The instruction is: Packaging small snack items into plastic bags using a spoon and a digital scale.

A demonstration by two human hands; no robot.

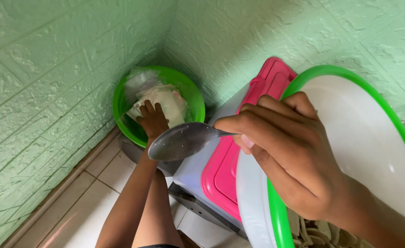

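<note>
Two hands at work, seen from above. Right hand (290, 156) is close to the camera, fingers curled tight around the handle of a metal spoon (182, 141); spoon bowl points left, wet and speckled, hanging in the air over the floor and the edge of a grey box. Same right hand also sits against the rim of a white bowl with green rim (372, 138), which is tilted toward the camera and fills the right side of the view; cannot tell whether the hand carries the bowl too.

Left hand (153, 120) reaches far down into a green basin (191, 94) in the corner of the room, fingers spread and pressing on a clear plastic bag of pale stuff (163, 98) lying inside it; grip looks open and flat, not closed round the bag.

Pink lid (221, 174) lies on top of the grey box (191, 172), between the basin and the white bowl. Green textured wall (41, 82) on both sides of the corner, white tiled floor (92, 202) below.
</note>
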